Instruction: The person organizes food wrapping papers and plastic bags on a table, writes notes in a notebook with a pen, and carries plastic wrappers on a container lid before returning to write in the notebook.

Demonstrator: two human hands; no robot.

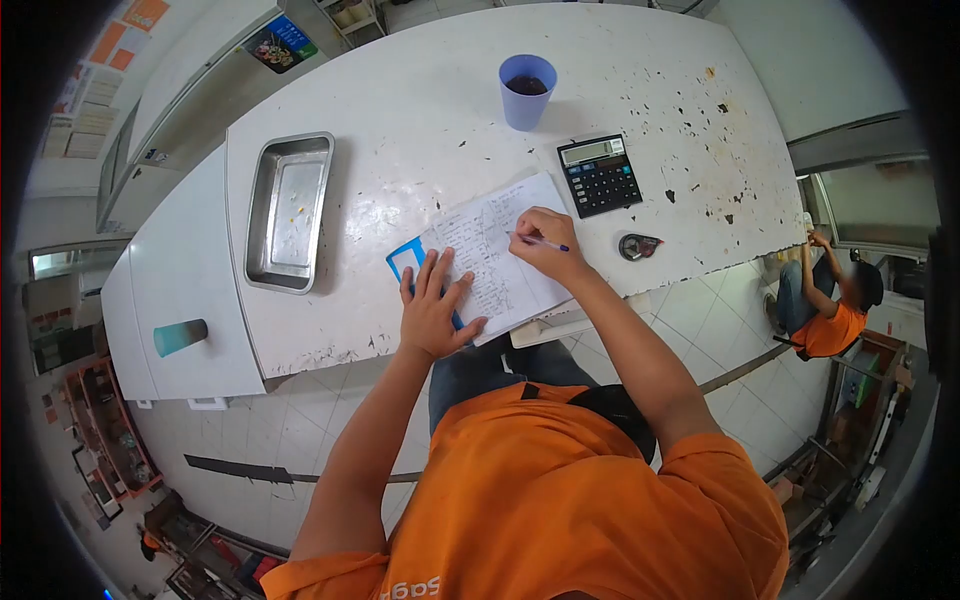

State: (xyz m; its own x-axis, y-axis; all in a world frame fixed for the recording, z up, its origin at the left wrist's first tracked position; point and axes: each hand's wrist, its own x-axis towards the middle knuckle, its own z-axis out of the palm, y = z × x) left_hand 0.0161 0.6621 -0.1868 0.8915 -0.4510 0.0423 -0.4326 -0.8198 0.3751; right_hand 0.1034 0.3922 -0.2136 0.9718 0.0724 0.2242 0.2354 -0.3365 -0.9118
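Note:
An open notebook (492,285) with handwriting on its pages lies tilted on the white table, a blue cover edge showing at its left. My left hand (431,308) rests flat on the left page with its fingers spread. Over the right page, my right hand (546,245) is closed around a pen (550,243), its tip down at the paper. Just beyond the notebook, to the right, sits a black calculator (600,178).
A purple cup (526,92) with dark liquid stands at the back. A metal tray (290,212) lies left. A tape measure (638,246) is near the right edge. A teal cup (180,338) is far left. Another person (835,310) in orange sits at right.

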